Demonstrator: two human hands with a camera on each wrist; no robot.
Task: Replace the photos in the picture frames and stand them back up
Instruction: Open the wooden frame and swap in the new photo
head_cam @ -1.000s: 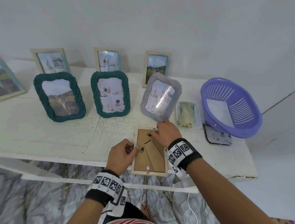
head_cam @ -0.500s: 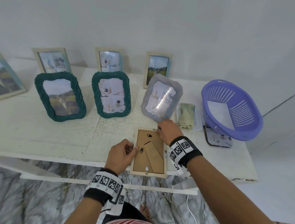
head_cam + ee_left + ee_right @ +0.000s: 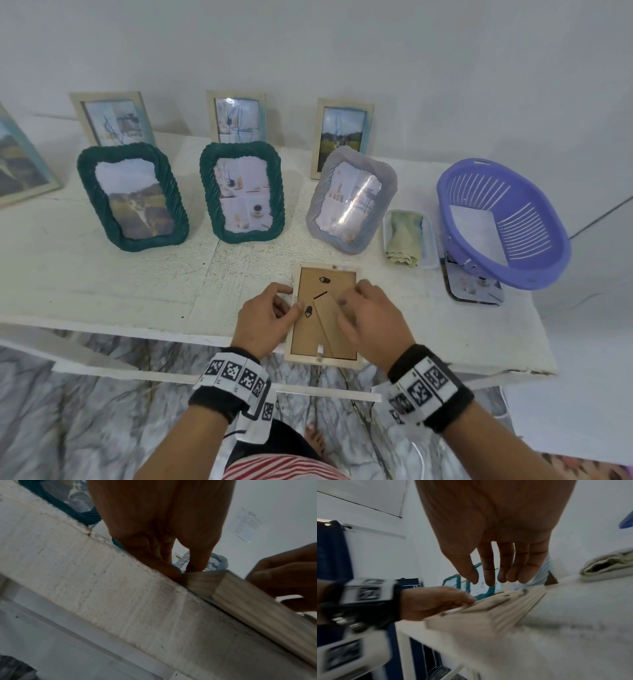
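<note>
Right now I've got the wooden frame (image 3: 323,311) face-down at the table's (image 3: 102,274) near edge, long axis pointing away from me, L hand (image 3: 262,322) pinching its left rail, R hand (image 3: 371,320) relaxed w/ straight fingers directly above the backing, so nearer the clips.

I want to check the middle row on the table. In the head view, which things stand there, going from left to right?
Dark green frame → second dark green frame → grey frame → clear tray with folded cloth → purple basket.

Bare table (image 3: 102,284) left; cloth tray (image 3: 432,240), basket (image 3: 548,260) crowd right.
</note>
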